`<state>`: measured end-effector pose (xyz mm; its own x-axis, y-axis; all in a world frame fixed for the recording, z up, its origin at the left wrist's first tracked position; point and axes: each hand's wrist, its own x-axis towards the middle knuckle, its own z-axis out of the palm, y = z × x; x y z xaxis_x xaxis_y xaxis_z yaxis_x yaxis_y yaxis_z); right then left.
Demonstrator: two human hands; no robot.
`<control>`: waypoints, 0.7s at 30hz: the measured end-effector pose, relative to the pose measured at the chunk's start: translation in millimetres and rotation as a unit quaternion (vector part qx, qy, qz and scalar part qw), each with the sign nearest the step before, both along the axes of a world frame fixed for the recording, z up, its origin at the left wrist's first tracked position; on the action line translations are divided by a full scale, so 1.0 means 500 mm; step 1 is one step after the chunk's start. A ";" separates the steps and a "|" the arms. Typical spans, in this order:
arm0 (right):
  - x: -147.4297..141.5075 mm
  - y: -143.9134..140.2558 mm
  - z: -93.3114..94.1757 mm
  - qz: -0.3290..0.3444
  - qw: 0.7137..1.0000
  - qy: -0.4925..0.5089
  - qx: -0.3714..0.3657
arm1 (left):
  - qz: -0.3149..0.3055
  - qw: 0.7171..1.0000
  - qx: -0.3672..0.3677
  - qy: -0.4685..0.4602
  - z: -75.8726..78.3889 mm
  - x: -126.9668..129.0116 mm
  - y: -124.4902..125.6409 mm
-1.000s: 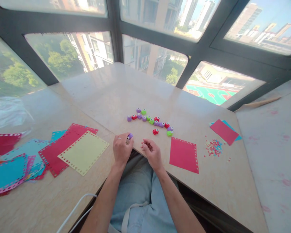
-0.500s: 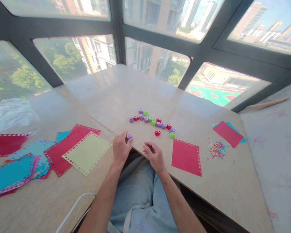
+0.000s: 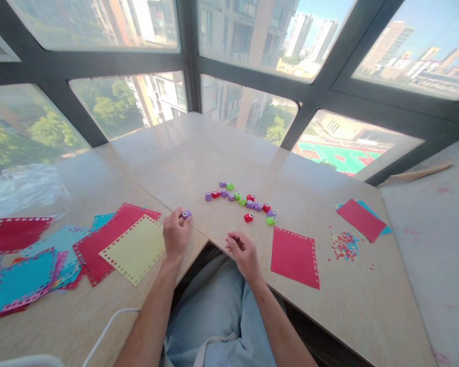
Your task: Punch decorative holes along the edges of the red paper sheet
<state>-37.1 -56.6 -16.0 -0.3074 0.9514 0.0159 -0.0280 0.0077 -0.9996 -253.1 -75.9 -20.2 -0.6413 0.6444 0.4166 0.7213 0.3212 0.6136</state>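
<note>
Head view. Your left hand (image 3: 175, 235) pinches a purple punch (image 3: 186, 214) between thumb and fingertips, just above the table (image 3: 199, 153) near its front corner. That grip keeps the little punch upright, with its round eye facing up. It sits right at the corner of the yellow sheet (image 3: 135, 248), which lies at about 8 o'clock from the punch, on top of a red sheet (image 3: 99, 237). Both show a punched border, which fits a punch being carried their way.

Your right hand (image 3: 243, 250) rests at the table edge, fingers curled loosely inward and holding nothing that shows. It lies at 4 o'clock from the punch, well apart from it.

The other punches (image 3: 245, 201), purple, red and green, lie in a loose row at 2 o'clock from your left hand. They are close enough to reach, and clear of the paper. A second red sheet (image 3: 295, 257) lies flat at 3 o'clock from your right hand, punched along its top and right edges.

No container is in view. The confetti (image 3: 344, 244) sits loose on the table at 3 o'clock, just below a small red and blue stack (image 3: 361, 218). More blue and red sheets (image 3: 26, 260) overlap at far 9 o'clock, with clear plastic (image 3: 23, 186) behind them.
</note>
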 end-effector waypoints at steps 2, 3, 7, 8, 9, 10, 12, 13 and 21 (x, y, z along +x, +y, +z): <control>0.000 -0.001 0.001 -0.001 1.000 0.004 -0.003 | 0.016 1.000 0.018 0.012 0.000 -0.004 0.000; 0.000 -0.001 0.001 -0.001 1.000 0.005 -0.004 | 0.023 0.999 0.018 0.017 0.000 -0.005 0.001; -0.001 -0.001 0.000 0.000 1.000 0.005 -0.002 | 0.053 0.997 -0.041 0.036 0.007 -0.020 0.012; -0.001 -0.001 -0.001 0.001 1.000 0.005 -0.002 | 0.066 0.996 -0.052 0.040 0.009 -0.026 0.016; -0.001 -0.001 -0.002 0.002 1.000 0.005 -0.002 | 0.082 0.994 -0.055 0.045 0.013 -0.033 0.021; 0.000 0.000 -0.003 0.002 1.000 0.004 -0.002 | 0.097 0.993 -0.053 0.050 0.016 -0.039 0.025; 0.000 0.001 -0.005 0.003 1.000 0.001 -0.002 | 0.120 0.990 -0.040 0.061 0.024 -0.051 0.032; -0.001 0.001 -0.006 0.003 1.000 0.000 -0.001 | 0.129 0.989 -0.034 0.066 0.027 -0.055 0.034; -0.003 0.001 -0.002 0.003 1.000 -0.007 0.014 | 0.056 0.993 0.013 0.098 0.019 0.026 0.022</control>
